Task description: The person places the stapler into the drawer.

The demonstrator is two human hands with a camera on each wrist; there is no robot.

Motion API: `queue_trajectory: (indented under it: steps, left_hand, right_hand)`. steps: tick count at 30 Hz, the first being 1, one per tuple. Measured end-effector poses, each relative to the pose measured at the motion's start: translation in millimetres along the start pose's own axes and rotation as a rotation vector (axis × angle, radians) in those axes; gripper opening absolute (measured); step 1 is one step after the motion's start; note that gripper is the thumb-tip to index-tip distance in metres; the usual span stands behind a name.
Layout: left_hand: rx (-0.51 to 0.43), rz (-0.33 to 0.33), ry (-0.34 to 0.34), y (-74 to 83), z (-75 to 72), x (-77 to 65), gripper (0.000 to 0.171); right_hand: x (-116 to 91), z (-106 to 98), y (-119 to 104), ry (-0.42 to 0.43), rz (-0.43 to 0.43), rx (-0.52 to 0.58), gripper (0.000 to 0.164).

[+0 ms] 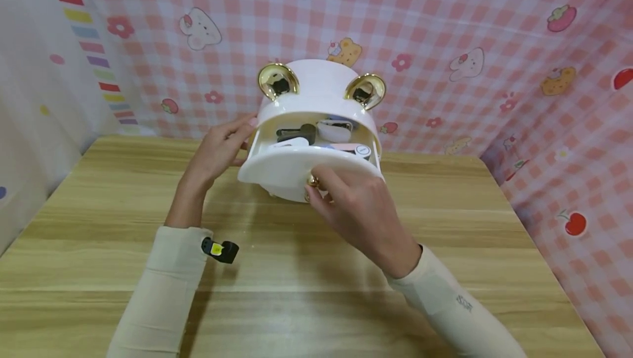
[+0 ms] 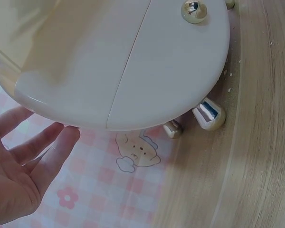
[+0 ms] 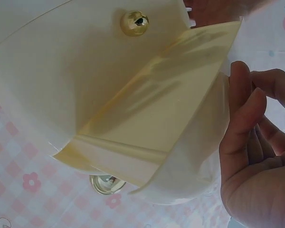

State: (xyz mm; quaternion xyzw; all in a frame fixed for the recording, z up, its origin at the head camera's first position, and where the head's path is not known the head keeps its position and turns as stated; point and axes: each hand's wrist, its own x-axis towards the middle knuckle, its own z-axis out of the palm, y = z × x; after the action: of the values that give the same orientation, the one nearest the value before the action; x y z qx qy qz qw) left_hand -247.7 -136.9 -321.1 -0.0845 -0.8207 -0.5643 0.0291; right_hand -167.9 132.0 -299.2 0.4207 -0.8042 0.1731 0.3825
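A white rounded storage box [image 1: 323, 80] with gold ear-shaped trims stands on the table, its upper drawer [image 1: 277, 164] pulled out toward me. My right hand [image 1: 363, 210] pinches the gold knob [image 1: 312, 181] on that drawer's front. Against the box's left side rests my left hand [image 1: 217, 149], its fingers [image 2: 57, 152] fairly straight along the wall in the left wrist view. Inside the drawer lie a dark clip-like item [image 1: 296, 133], a whitish one [image 1: 334, 129], a white one [image 1: 292, 143] and a pink piece [image 1: 343, 147] with a round white end. Their exact kinds are unclear.
The box stands on gold feet [image 2: 210, 115], and its lower front carries another gold knob [image 2: 194, 11]. Under it is a wood-grain table [image 1: 287, 303]. Pink checked cloth [image 1: 296, 23] hangs close behind and on the right. A small black device [image 1: 221, 250] sits at the left cuff.
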Motion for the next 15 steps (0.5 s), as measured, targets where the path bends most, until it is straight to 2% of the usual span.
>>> queue_trajectory:
  steps: [15]
  left_hand:
    - [0.008, 0.0, -0.002, 0.9, -1.3, -1.9, 0.063]
  right_hand:
    - [5.8, 7.8, 8.3, 0.012, 0.038, -0.013, 0.014]
